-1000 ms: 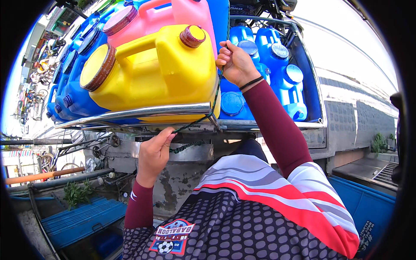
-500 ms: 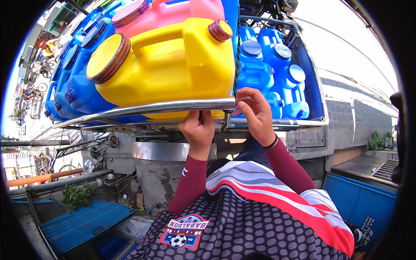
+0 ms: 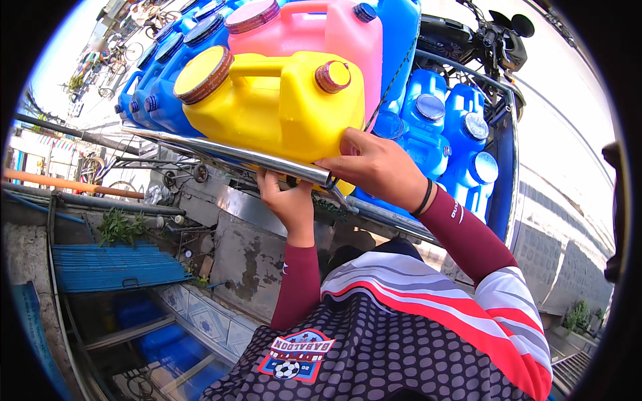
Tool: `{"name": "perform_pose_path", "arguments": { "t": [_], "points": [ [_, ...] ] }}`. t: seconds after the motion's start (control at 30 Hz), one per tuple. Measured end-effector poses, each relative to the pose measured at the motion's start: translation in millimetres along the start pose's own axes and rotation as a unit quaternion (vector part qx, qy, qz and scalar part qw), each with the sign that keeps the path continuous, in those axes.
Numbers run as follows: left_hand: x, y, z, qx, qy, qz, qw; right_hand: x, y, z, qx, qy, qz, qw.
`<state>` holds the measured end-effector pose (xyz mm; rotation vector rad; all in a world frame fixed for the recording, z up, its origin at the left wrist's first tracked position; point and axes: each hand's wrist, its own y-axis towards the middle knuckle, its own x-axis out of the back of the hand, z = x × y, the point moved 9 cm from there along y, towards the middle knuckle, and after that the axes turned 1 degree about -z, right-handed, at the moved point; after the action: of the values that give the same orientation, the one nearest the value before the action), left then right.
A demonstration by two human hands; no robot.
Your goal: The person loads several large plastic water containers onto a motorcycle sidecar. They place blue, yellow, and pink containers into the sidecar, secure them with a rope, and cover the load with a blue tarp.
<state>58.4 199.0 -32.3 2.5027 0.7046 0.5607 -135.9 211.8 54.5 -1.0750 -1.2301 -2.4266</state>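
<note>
- Left hand (image 3: 289, 204) – fingers curled up against the rail (image 3: 227, 153) from below; grip can't be told.
- Right hand (image 3: 386, 168) – fingers bent at the rail's end; whether the cord (image 3: 394, 81) is pinched can't be told.
- Cord is seen running up from right hand.
- Yellow jug (image 3: 281, 130) is seated above left hand.
- Blue jugs (image 3: 422, 157) are stacked beyond right hand.

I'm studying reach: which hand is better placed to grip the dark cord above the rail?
Probably the right hand: it is beside the dark cord, while the left hand is just below the metal rail.
</note>
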Motion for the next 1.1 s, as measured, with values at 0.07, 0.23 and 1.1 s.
{"name": "perform_pose_path", "arguments": {
  "t": [0.07, 0.23, 1.1],
  "points": [
    [9, -3, -10, 0.014, 0.009, -0.062, 0.998, -1, 4, 0, 0.023, 0.002, 0.026, 0.999],
    [25, -17, -13, 0.073, 0.008, -0.065, 0.995, -19, -1, 10, 0.229, -0.037, -0.003, 0.973],
    [-41, -66, -41, 0.226, -0.354, 0.001, 0.907, -2, -4, 5, 0.196, -0.043, -0.005, 0.98]
  ]
}}
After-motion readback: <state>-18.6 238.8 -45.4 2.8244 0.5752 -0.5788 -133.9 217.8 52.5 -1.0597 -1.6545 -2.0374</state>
